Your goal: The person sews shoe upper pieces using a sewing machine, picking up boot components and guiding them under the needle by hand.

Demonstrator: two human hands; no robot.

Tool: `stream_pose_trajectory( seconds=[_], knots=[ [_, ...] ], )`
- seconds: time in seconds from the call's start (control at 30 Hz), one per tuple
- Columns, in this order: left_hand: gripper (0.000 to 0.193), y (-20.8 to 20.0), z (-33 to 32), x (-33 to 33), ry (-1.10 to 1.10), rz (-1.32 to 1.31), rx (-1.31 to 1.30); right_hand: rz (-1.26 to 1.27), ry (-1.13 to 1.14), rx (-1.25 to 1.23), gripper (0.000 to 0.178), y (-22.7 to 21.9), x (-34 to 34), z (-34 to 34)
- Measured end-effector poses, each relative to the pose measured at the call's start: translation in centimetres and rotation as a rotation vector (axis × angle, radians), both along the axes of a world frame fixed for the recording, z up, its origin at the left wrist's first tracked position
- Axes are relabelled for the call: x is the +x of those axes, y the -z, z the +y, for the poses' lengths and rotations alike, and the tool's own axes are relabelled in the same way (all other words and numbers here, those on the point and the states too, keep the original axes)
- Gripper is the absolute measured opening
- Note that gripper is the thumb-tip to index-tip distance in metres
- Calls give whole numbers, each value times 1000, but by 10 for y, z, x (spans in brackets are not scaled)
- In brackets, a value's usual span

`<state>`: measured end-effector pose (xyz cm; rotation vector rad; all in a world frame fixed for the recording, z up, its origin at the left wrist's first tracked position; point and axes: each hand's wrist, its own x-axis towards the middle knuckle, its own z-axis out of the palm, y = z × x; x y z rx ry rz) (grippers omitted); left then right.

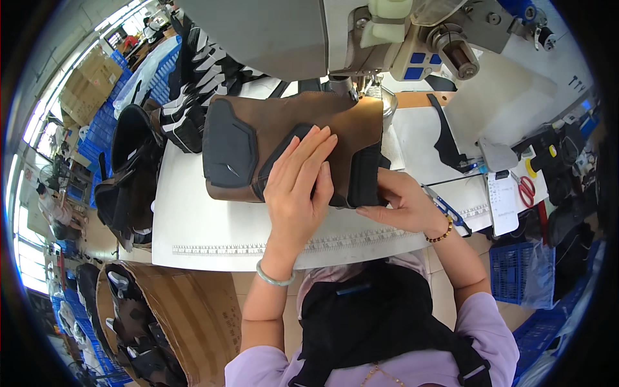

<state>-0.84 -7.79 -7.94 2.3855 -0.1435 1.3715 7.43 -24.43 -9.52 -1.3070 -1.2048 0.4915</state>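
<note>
A brown padded piece (351, 132) with raised black panels lies under the needle area of a sewing machine (271, 32). It looks like part of a bag or protective gear; I cannot tell which. My left hand (300, 177) rests on top of it, fingers stretched out and pressed flat beside the middle black panel. At its near right corner, my right hand (400, 200) holds the black edge, thumb in front and the other fingers partly hidden behind. The machine's lamp lights the piece's far right corner, close to the presser foot.
A white table (193, 222) carries a printed ruler along its near edge. To the right lie a blue cutter (447, 209), red scissors (527, 191) and a white phone-like slab (501, 206). Black-and-white pieces (187, 122) pile up at left. Below stands a cardboard box (200, 316) of similar pieces.
</note>
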Motion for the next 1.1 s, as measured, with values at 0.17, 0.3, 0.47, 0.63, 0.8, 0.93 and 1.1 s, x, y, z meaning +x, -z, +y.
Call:
stream_pose_trajectory(
  seconds=[0.17,0.3,0.47,0.63,0.8,0.93,1.1],
  knots=[
    [21,-3,-1,-3,26,-9,-6,263,-33,10,16,5,-1,-4],
    [21,-5,0,-7,60,-23,-34,413,-71,53,15,11,0,-7],
    [16,-8,6,-10,36,-57,11,593,-241,228,15,13,-4,-3],
    [15,-5,8,-8,47,-58,3,717,-56,126,13,12,-11,-3],
    [15,-3,7,-10,71,-31,-71,377,53,30,11,11,-2,-10],
    [21,-14,0,-7,118,16,-95,-55,51,86,14,4,3,-6],
    [47,-35,-11,8,219,209,-92,395,27,-8,15,-10,-10,-3]
  ],
)
